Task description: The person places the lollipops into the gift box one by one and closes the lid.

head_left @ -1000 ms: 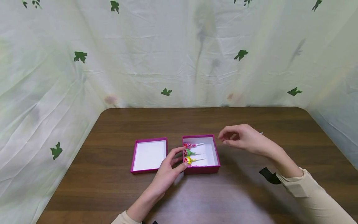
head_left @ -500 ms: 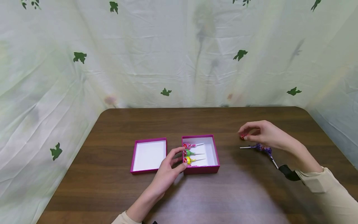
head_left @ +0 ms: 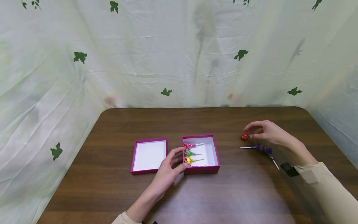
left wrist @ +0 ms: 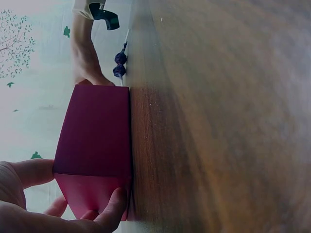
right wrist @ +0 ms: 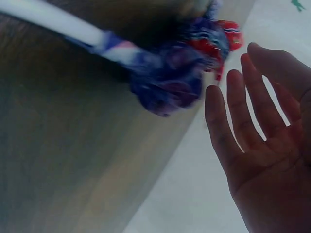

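My left hand (head_left: 168, 169) holds the left side of a magenta box (head_left: 202, 170), its thumb at the near corner and fingers along the wall. Inside the box lie a pink lollipop (head_left: 190, 146), a green lollipop (head_left: 188, 152) and a yellow lollipop (head_left: 188, 160); a bit of pink shows behind the near wall. To the right, my right hand (head_left: 269, 133) is beside a red lollipop (head_left: 244, 136), fingers extended in the right wrist view; its stick is hidden. Two purple lollipops (head_left: 259, 147) lie just nearer me, one seen closely as a purple wrapper (right wrist: 167, 80).
The box's lid (head_left: 149, 155), white inside with a magenta rim, lies upturned left of the box. All rests on a brown wooden table (head_left: 229, 193). A pale curtain (head_left: 145, 56) with green leaf shapes hangs behind the far edge.
My right hand has moved right from beside the box to the red lollipop, uncovering the purple lollipops. It has since shifted slightly, showing more of the red one. My left hand stays put.
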